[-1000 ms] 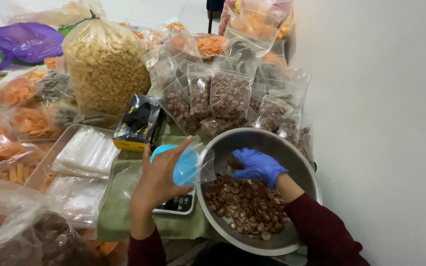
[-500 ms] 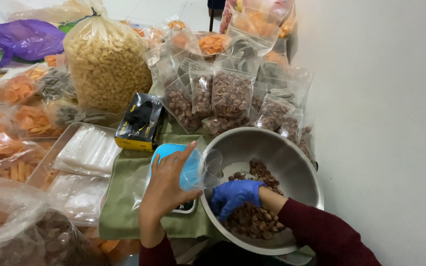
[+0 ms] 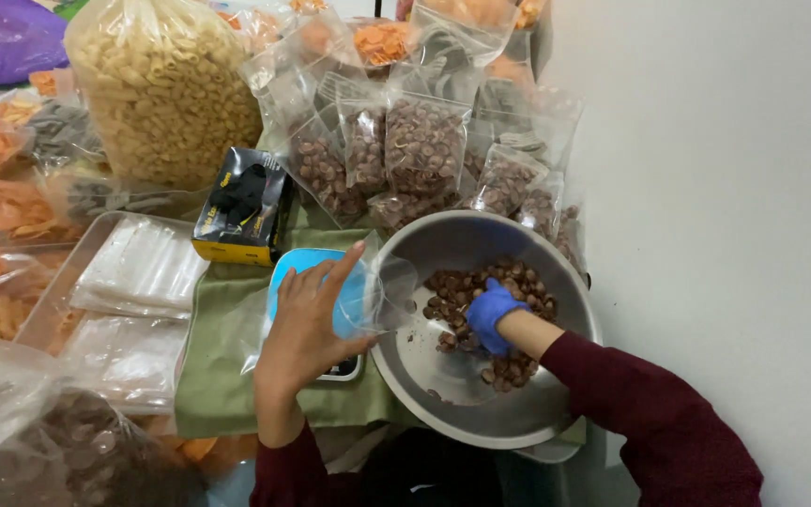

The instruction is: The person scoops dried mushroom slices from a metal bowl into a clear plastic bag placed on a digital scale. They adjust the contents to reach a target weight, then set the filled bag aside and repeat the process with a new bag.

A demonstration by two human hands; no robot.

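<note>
My left hand (image 3: 307,324) is bare and holds a small clear plastic bag (image 3: 382,299) open at the rim of a large steel bowl (image 3: 443,385). It hovers over a blue-topped scale (image 3: 295,272). My right hand (image 3: 492,314), in a blue glove, is dug into the brown round snacks (image 3: 466,286) inside the bowl, fingers curled around some of them.
Several filled clear bags of brown snacks (image 3: 424,145) stand behind the bowl. A big bag of pale puffed snacks (image 3: 166,89), a black and yellow glove box (image 3: 241,205) and a tray of empty clear bags (image 3: 138,272) lie to the left. A green cloth (image 3: 218,361) covers the table.
My gloved right hand has dropped from the bowl's far side down into the snacks. My left hand has kept the bag open at the bowl's rim. The view has moved closer.
</note>
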